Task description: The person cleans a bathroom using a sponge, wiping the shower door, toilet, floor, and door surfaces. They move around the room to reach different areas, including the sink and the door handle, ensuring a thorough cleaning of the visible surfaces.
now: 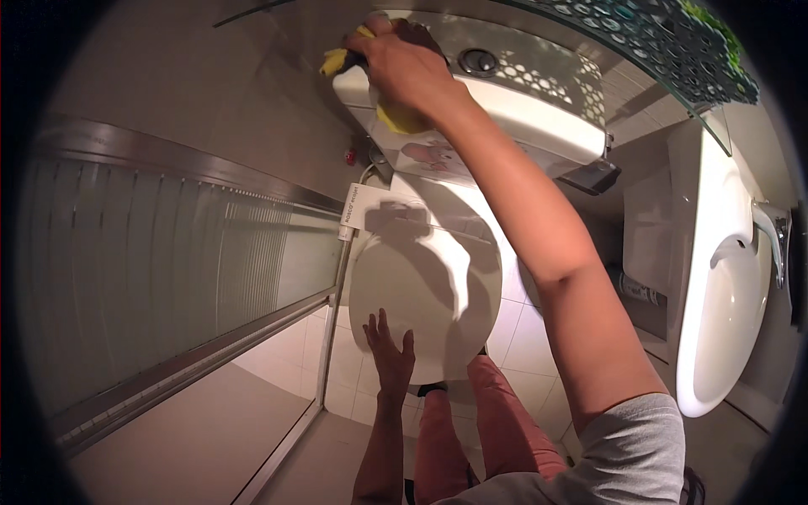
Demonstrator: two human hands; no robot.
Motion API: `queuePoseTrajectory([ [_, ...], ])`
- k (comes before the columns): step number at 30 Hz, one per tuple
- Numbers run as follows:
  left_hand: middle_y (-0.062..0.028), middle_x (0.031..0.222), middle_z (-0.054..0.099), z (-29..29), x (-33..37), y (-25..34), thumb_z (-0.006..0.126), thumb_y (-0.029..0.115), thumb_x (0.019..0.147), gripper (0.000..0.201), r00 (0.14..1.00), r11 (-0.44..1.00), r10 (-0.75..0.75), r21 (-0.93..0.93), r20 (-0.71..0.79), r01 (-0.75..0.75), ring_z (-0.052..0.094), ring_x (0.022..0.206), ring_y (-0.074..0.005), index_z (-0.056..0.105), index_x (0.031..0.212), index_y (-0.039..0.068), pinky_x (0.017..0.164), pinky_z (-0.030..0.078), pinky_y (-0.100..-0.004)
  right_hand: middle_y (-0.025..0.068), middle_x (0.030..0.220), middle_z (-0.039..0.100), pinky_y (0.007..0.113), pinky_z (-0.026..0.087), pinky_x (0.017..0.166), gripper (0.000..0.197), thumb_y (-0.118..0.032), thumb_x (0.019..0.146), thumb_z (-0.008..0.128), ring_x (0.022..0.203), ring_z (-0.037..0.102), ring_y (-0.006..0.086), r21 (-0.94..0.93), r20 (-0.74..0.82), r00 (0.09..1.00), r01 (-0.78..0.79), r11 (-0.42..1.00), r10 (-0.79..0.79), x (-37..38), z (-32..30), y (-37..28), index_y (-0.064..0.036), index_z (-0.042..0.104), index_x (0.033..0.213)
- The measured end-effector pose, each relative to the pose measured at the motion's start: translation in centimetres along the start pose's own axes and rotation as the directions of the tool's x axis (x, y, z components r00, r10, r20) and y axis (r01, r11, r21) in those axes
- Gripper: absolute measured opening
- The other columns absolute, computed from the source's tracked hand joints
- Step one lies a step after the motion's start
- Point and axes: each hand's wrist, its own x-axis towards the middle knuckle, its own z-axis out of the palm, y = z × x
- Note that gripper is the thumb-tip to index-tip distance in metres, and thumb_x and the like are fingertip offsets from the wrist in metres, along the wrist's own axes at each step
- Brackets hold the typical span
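Observation:
My right arm reaches across to the left end of a white toilet tank [530, 118]. There my right hand [404, 66] is closed over a yellow cloth [402, 119], pressing it against the tank's top corner. Parts of the cloth stick out on both sides of the hand, and the fingertips are partly hidden. Below the tank is the closed toilet lid [412, 295], crossed by the arm's shadow. Over the front left of the lid, my left hand [391, 358] has its fingers spread and holds nothing. I cannot tell whether it touches the lid.
A round flush button [480, 61] sits on the tank top. Overhead at the right is a glass shelf [623, 76] with a patterned green thing on it. A white sink [724, 311] stands at the right. A ribbed shower screen [185, 227] with metal rails runs along the left.

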Motion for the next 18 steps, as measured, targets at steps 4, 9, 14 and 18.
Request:
queuePoseTrajectory([
  [4, -0.0251, 0.142, 0.023, 0.9, -0.2, 1.3, 0.058, 0.026, 0.086, 0.066, 0.999, 0.999, 0.037, 0.029, 0.006, -0.037, 0.019, 0.132, -0.0435, 0.026, 0.14, 0.007, 0.107, 0.021, -0.0511, 0.0158, 0.118, 0.054, 0.039, 0.042, 0.09, 0.029, -0.013, 0.08, 0.056, 0.107, 0.052, 0.0305, -0.193, 0.103, 0.994, -0.005, 0.981, 0.025, 1.8, -2.7, 3.5, -0.0098, 0.059, 0.108],
  [9, -0.0246, 0.141, 0.025, 0.6, -0.7, 1.2, 0.058, 0.026, 0.086, 0.065, 0.999, 0.999, 0.032, 0.026, 0.011, -0.032, 0.022, 0.132, -0.0412, 0.028, 0.139, 0.004, 0.108, 0.021, -0.0478, 0.0199, 0.12, 0.054, 0.039, 0.04, 0.094, 0.036, -0.019, 0.086, 0.045, 0.114, 0.049, 0.0308, -0.085, 0.189, 0.865, -0.458, 0.885, 0.465, -1.5, -9.6, 6.5, -0.0066, 0.056, 0.117],
  [14, -0.0267, 0.141, 0.022, 0.6, -1.2, -0.3, 0.057, 0.024, 0.086, 0.064, 0.999, 1.0, -0.005, 0.022, 0.038, 0.004, 0.019, 0.131, -0.0467, 0.026, 0.139, 0.004, 0.106, 0.023, -0.0539, 0.0192, 0.114, 0.058, 0.038, 0.043, 0.089, 0.038, -0.031, 0.084, 0.055, 0.108, 0.054, 0.0296, -0.52, -0.028, 0.994, -0.107, 0.848, 0.108, -8.9, -12.5, 13.0, -0.009, 0.058, 0.115],
  [18, -0.0275, 0.14, 0.023, 1.0, -1.3, -2.2, 0.058, 0.023, 0.086, 0.064, 0.999, 0.998, -0.021, 0.052, 0.028, 0.019, 0.02, 0.13, -0.0467, 0.027, 0.138, 0.003, 0.105, 0.024, -0.0537, 0.0157, 0.093, 0.063, 0.035, 0.044, 0.081, 0.033, -0.036, 0.082, 0.061, 0.098, 0.057, 0.0282, -0.109, -0.046, 0.918, -0.397, 0.911, 0.394, -12.3, -14.2, 6.3, -0.0088, 0.064, 0.1],
])
